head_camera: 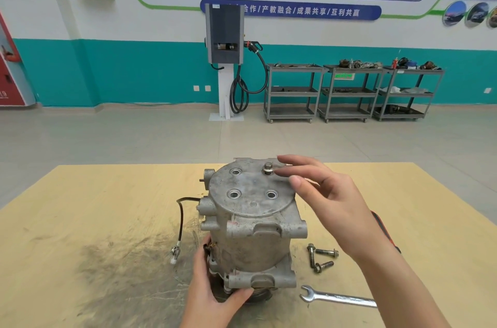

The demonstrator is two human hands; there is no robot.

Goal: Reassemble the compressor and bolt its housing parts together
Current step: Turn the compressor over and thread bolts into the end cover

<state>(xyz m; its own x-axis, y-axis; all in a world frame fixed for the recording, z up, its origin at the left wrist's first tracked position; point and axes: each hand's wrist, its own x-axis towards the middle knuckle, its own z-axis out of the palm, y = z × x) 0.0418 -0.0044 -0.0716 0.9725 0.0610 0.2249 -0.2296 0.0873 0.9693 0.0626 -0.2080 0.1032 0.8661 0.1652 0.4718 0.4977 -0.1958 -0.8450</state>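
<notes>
The right hand [326, 193] hovers over the top of the compressor [250, 228], fingers spread and nearly straight, holding nothing; one fingertip lies just beside the bolt [268, 168] that stands upright in the far-right hole of the round end cover [251, 190]. The other three holes in that cover show no bolts. The left hand [215, 292] grips the compressor low on its near-left side, thumb curled across the bottom flange and fingers round the back.

The compressor stands upright near the middle of the tan board [80, 206], closer to its near edge. A black wire [180, 220] leaves its left side and ends in a small white connector [174, 255] lying on the board. Right of the compressor's base, three loose bolts [320, 257] lie close together. Nearer the near edge, an open-ended spanner [336, 298] lies flat, partly hidden under the right forearm. A red-and-black tool handle [387, 233] shows beyond that arm.
</notes>
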